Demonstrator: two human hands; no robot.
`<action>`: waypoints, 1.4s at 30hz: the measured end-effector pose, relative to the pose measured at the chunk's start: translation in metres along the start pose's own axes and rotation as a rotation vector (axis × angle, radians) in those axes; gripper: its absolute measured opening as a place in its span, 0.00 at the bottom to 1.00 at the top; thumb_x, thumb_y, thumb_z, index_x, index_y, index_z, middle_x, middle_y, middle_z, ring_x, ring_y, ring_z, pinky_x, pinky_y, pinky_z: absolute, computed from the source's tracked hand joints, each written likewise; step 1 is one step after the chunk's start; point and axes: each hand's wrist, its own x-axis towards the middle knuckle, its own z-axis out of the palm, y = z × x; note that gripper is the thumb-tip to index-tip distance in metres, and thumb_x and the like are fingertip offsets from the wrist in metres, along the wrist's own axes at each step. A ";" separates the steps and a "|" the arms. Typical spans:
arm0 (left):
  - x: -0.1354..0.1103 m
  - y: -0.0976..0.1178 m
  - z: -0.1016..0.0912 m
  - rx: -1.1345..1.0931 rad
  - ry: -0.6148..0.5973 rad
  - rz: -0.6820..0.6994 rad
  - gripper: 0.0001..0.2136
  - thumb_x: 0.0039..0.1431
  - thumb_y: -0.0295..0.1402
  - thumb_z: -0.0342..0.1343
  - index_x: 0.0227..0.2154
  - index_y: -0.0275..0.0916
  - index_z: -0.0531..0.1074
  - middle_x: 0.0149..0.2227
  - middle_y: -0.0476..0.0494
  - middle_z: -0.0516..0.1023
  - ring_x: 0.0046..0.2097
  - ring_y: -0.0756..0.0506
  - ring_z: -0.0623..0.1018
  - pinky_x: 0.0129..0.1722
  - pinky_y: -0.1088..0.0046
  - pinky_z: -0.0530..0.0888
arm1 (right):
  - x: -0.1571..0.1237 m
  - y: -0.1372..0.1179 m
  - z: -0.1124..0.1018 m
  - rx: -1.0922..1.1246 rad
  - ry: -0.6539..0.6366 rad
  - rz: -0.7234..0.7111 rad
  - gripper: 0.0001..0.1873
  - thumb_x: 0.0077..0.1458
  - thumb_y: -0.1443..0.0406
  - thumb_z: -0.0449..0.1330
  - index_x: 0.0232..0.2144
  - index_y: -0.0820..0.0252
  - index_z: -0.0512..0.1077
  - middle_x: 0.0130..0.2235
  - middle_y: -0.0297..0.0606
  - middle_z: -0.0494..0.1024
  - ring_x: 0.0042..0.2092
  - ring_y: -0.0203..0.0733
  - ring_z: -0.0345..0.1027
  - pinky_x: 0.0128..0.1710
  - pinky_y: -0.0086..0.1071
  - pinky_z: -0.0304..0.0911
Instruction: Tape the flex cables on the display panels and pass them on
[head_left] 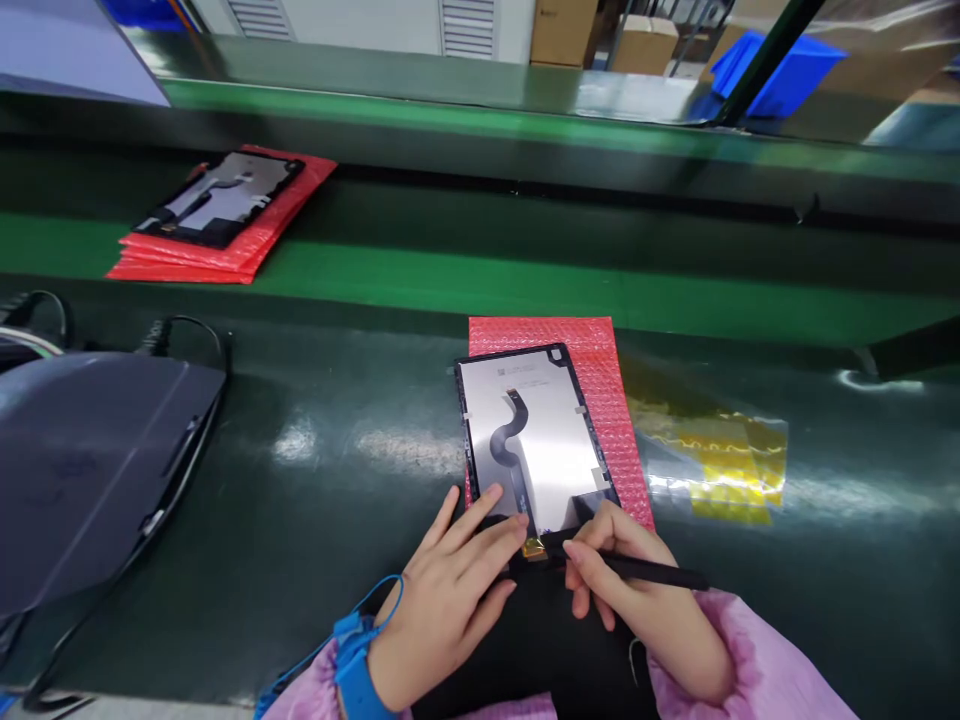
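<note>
Pinching blk tool [664,573] w/ R grip [637,605], just R of gold connector [534,548]; resting L grip [442,600], loosely spread, on near-L of screen panel [559,430]. Lying lengthwise away, fwd of both, atop red bag [615,420] on counter [337,570].

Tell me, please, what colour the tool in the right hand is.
The tool is black, seen in the head view.

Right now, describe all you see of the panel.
The panel is thin and rectangular, silver, metal-looking side up in a black rim, with small pale tabs. A dark, S-curved ribbon runs up from near a gold patch at the bottom. It lies skewed on the red bag; the left hand rests at its lower left, the right hand holds a black tool at its lower edge.
</note>
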 end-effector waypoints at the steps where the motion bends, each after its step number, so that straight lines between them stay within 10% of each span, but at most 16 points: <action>1: 0.000 0.000 0.000 0.000 0.002 0.003 0.20 0.67 0.23 0.50 0.61 0.36 0.64 0.57 0.39 0.79 0.69 0.41 0.62 0.69 0.48 0.56 | 0.000 0.001 0.000 -0.017 0.000 -0.008 0.18 0.63 0.53 0.61 0.28 0.57 0.66 0.23 0.34 0.79 0.16 0.28 0.63 0.16 0.22 0.55; 42: 0.001 0.001 -0.001 0.014 -0.060 0.017 0.22 0.63 0.21 0.51 0.56 0.45 0.73 0.58 0.49 0.78 0.70 0.38 0.61 0.71 0.46 0.51 | 0.000 -0.008 0.002 -0.141 0.154 -0.044 0.18 0.63 0.53 0.60 0.27 0.55 0.66 0.21 0.31 0.77 0.15 0.31 0.65 0.16 0.24 0.61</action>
